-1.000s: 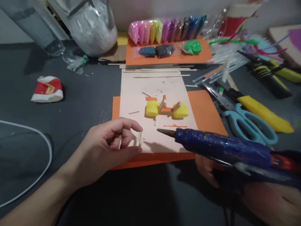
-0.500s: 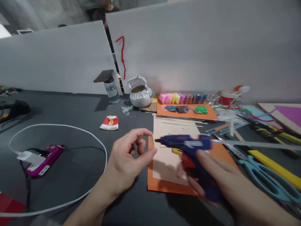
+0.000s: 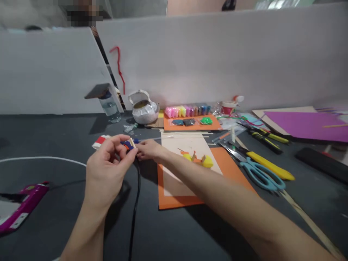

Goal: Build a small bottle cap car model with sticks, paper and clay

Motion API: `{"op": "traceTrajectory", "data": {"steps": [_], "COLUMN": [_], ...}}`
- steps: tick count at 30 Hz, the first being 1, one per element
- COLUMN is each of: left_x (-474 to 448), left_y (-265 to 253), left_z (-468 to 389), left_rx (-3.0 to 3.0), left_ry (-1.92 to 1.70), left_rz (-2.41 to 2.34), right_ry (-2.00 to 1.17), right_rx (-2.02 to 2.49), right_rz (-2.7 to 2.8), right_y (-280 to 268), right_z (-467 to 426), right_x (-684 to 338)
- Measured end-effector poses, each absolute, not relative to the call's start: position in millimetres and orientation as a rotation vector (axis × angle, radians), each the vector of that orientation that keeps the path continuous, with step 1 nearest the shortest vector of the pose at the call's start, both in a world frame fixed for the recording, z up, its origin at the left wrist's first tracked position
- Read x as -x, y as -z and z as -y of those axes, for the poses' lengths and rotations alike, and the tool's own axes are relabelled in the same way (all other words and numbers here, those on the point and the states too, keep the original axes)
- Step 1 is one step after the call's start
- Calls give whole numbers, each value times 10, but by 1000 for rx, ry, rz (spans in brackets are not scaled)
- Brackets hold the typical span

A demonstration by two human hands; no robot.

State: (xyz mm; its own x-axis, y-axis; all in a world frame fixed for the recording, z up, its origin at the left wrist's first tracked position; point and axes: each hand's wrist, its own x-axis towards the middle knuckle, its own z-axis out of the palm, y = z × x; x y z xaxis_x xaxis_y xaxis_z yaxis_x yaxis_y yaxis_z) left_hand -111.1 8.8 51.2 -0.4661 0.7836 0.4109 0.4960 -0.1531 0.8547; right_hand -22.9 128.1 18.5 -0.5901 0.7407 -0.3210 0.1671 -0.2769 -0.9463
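Head cam: dark desk, orange sheet on it, left hand curled into a pinch, right hand beside the partly hidden blue glue gun, can't tell if it's gripping. Yellow-and-orange model sits over the sheet. Tiniest: pale stick between left thumb and fingers.

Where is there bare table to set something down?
Bare table lies in front of the orange sheet, between the black cord and right forearm, and at left, between the gray panel and white cable. Crowded: right of the sheet, with scissors, yellow cutter and pliers, and around the glue gun.
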Motion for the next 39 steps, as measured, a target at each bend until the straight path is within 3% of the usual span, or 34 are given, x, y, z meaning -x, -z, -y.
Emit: {"op": "traceTrajectory", "data": {"steps": [7,13,24,28,32,39], "left_x": [774,484,432,338,295,297], "left_y": [-356,-116,62,167,234,239], "left_z": [-1,-97,-175,-135,-103,-87], "left_rx": [-1722,-1880,-1878,-1884,-1931,-1959], "left_ry": [-989,-393,-209,-236,-279,-331], "left_rz": [-1735,-1608,-1728,-1705,-1675,-1679], "right_ry": [-1282,-563,-478,-590,-780,-751], "right_rx": [1152,902,1148,1366,1215,1118], "right_rz": [2182,2832,2787,2685,2641,2646], "right_y": [-222,76,156,120,151,191], "right_z": [-819,-692,-582,-467,-477,-633], "right_x": [-1539,-1804,-1547,-1650,-1792,-1874]}}
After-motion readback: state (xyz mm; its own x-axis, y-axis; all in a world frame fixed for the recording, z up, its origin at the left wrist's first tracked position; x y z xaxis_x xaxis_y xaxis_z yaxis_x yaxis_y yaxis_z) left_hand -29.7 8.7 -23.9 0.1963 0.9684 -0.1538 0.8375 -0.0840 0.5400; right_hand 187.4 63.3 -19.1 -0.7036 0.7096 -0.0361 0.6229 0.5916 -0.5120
